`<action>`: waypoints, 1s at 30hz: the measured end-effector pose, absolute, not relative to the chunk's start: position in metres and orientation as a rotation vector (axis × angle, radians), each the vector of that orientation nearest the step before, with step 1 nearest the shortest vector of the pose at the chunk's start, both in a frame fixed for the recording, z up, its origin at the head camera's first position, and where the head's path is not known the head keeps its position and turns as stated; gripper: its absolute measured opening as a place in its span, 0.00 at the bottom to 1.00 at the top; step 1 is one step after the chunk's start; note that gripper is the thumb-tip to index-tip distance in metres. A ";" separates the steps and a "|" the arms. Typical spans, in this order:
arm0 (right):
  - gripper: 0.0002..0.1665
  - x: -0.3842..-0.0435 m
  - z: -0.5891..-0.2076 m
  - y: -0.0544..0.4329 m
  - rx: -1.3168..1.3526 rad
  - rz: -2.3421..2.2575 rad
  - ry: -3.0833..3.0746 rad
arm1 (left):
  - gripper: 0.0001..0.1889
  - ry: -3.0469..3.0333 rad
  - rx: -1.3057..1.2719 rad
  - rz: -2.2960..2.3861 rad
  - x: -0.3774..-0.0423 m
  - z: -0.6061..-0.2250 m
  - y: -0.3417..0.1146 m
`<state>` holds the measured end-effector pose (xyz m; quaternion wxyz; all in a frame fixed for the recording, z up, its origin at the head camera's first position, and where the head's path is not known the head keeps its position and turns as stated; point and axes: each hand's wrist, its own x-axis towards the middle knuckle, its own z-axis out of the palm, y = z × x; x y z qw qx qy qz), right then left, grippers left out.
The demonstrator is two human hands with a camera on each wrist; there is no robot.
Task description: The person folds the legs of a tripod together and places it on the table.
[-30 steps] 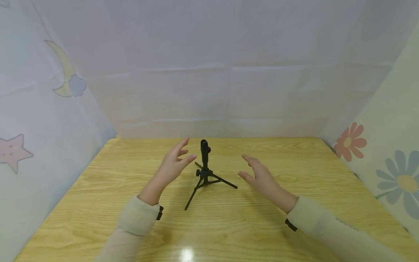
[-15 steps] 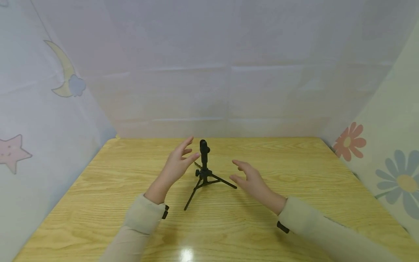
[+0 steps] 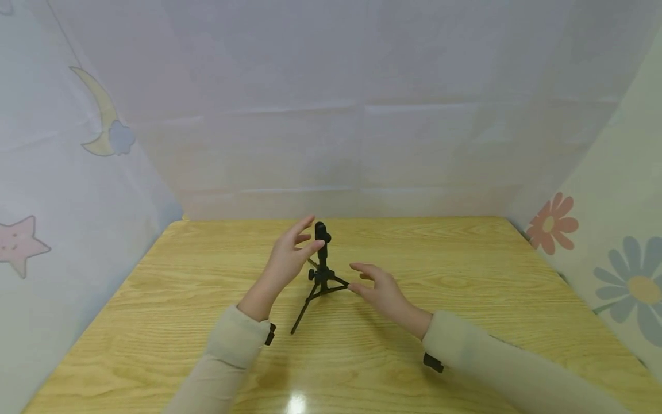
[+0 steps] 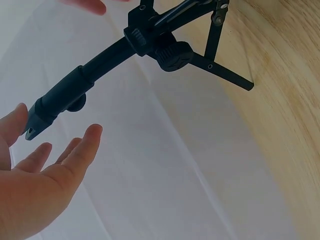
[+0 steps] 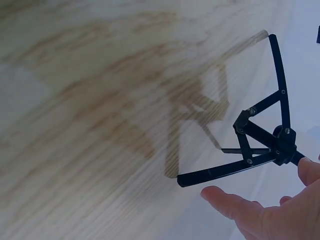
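Observation:
A small black tripod [image 3: 323,276] stands upright on the wooden table with its three legs spread. A knob shows on its hub and another on its upper post [image 4: 65,95]. To the left of the post, my left hand [image 3: 287,256] hovers with thumb and fingers apart; its thumb overlaps the post in the head view. In the left wrist view, my left hand [image 4: 42,192] has space between its fingers and the post's top end. My right hand [image 3: 385,294] is beside the right leg, hiding its outer end. Thumb and fingers stand apart around the leg [image 5: 225,171]; contact is unclear.
The wooden table [image 3: 465,259] has a pale fabric backdrop [image 3: 289,144] behind it. Patterned side cloths carry a moon [image 3: 106,115], a star [image 3: 18,244] and flowers [image 3: 553,224]. Dark wrist straps show at both cuffs.
Both hands have moved inward toward the tripod, the left to the right and the right to the left. The tripod stays in place.

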<state>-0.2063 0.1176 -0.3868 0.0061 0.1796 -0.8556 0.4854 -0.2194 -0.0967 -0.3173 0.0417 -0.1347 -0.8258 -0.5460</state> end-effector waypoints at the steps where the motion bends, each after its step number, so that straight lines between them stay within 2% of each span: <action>1: 0.27 -0.206 -0.387 0.117 0.554 1.522 -2.678 | 0.31 -2.528 -0.411 -1.672 -0.220 -0.317 -0.096; 16: 0.26 -0.224 -0.392 0.115 0.452 1.709 -2.735 | 0.29 -2.478 -0.405 -1.734 -0.222 -0.319 -0.088; 30: 0.13 -0.232 -0.389 0.102 0.465 1.584 -2.803 | 0.23 -2.430 -0.334 -1.731 -0.223 -0.317 -0.084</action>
